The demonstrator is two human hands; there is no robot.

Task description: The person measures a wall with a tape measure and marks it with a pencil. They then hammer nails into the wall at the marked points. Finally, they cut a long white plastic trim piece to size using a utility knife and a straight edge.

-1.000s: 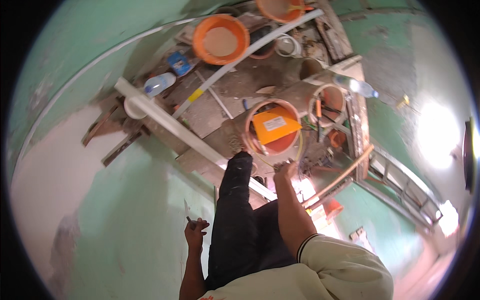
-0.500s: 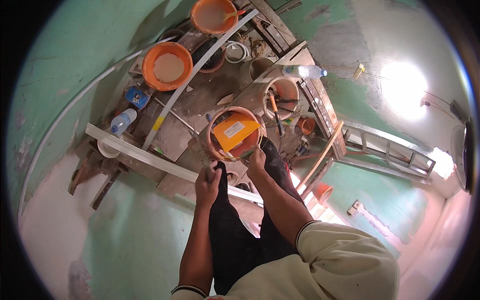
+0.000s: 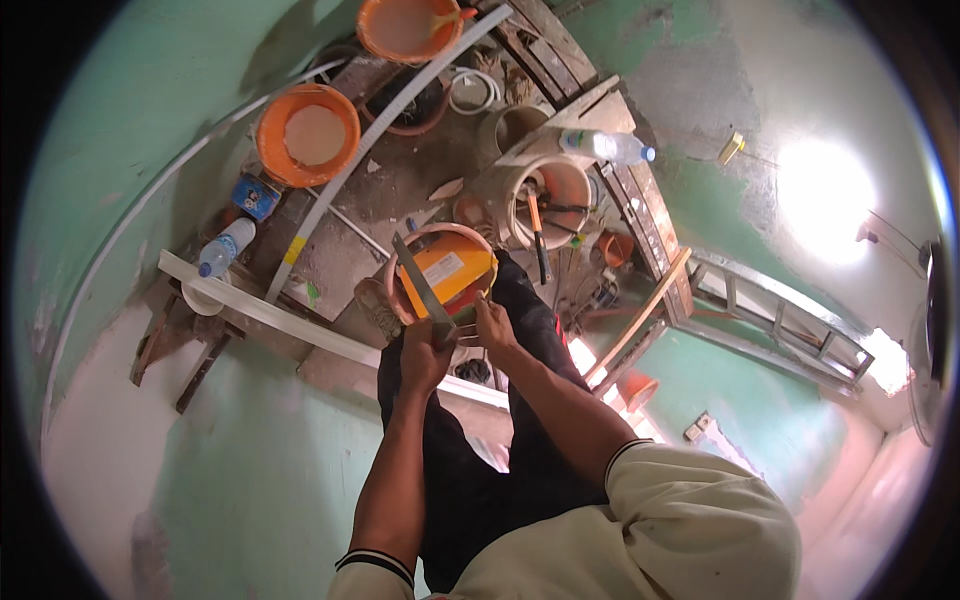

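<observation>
A long grey metal blade [image 3: 424, 282], which looks like a plastering trowel, slants over a bucket [image 3: 398, 300] in front of me. My left hand [image 3: 425, 358] is closed around its near end. Close beside it, my right hand [image 3: 494, 328] has its fingers pinched together; what they hold is hard to make out, though a dark part and a thin metal piece show between the hands. Inside the bucket lies a flat orange-yellow sheet or board [image 3: 462, 262] with a white label, partly covered by the blade.
Two orange buckets of pale mix [image 3: 268, 150] stand at the far left. A white bucket with tools [image 3: 520, 215] holds a hammer [image 3: 538, 235]. A white rail [image 3: 290, 315] crosses before my legs. A water bottle [image 3: 228, 246] lies left; a metal ladder [image 3: 780, 310] is at right.
The grey blade now shows clearly above the bucket, where earlier only a blur was near my left hand. My right hand has moved left from the bucket's rim, closer to my left hand.
</observation>
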